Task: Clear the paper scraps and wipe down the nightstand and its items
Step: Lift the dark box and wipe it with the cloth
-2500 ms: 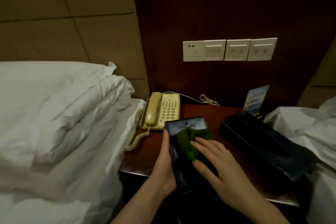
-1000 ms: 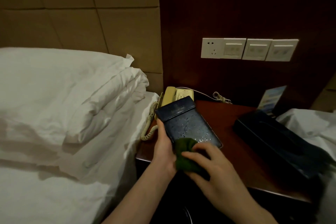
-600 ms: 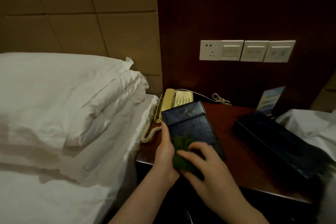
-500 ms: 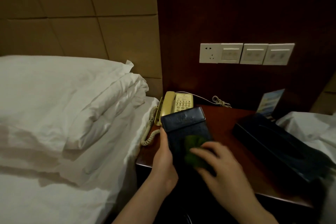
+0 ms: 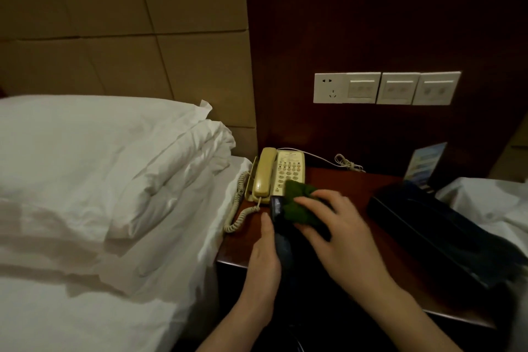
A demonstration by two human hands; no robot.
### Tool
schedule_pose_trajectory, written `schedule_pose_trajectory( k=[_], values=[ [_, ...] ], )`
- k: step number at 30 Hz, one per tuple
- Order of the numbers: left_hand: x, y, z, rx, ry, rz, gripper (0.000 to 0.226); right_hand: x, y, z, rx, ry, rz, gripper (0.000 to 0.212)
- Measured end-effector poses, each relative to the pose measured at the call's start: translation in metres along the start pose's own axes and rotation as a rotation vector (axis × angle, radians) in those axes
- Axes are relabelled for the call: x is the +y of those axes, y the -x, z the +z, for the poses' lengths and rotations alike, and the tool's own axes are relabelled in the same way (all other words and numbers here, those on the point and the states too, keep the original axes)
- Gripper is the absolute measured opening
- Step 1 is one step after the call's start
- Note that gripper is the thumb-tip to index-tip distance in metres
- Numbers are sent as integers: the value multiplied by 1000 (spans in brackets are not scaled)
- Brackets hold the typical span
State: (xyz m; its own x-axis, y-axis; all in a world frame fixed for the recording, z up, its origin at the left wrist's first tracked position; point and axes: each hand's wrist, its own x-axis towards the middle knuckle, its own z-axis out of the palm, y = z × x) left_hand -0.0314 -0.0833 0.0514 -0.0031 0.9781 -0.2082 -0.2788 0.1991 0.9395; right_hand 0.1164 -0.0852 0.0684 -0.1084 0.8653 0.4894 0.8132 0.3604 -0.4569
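The fingers (image 5: 307, 203) of the right hand (image 5: 340, 240) are spread out and press a green cloth (image 5: 300, 203) down on the far end of a dark flat folder (image 5: 283, 248). The fingers are nearly straight — they push the cloth, they do not curl round it. The left hand (image 5: 264, 260) holds the folder by its left edge, thumb lying along the side; the other fingers are under it and hidden. The folder is over the front edge of the dark red counter (image 5: 343, 186), and the pictures do not show if it rests on it.

Just behind the cloth sits a cream telephone (image 5: 275, 174) with its handset on the left and its curly cord (image 5: 238, 203) hanging toward the bed. A thin wire (image 5: 347, 164) lies coiled at the back. A long dark box (image 5: 428, 231) lies on the right side of the counter, well apart from the hands, and a small blue card (image 5: 424, 163) stands behind it.

A white pillow (image 5: 85, 157) and sheets lie on the bed on the left. White switches (image 5: 385, 88) are on the dark wall above.
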Motion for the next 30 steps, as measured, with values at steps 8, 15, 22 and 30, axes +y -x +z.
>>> schedule_pose_trajectory(
  k=[8, 15, 22, 30],
  values=[
    [-4, -7, -9, -62, -147, 9, 69, -6, -4, -6, -40, 13, -58, 48],
    [10, -10, -20, 10, -169, 60, 35, 27, -6, -24, 7, 71, -73, 46],
    [-1, -3, -7, -72, -202, 32, 62, -5, -8, -16, -54, 69, -158, 46],
    [13, -6, -26, 4, -154, 70, 32, 22, -7, -25, 59, -216, 49, 38]
  ],
)
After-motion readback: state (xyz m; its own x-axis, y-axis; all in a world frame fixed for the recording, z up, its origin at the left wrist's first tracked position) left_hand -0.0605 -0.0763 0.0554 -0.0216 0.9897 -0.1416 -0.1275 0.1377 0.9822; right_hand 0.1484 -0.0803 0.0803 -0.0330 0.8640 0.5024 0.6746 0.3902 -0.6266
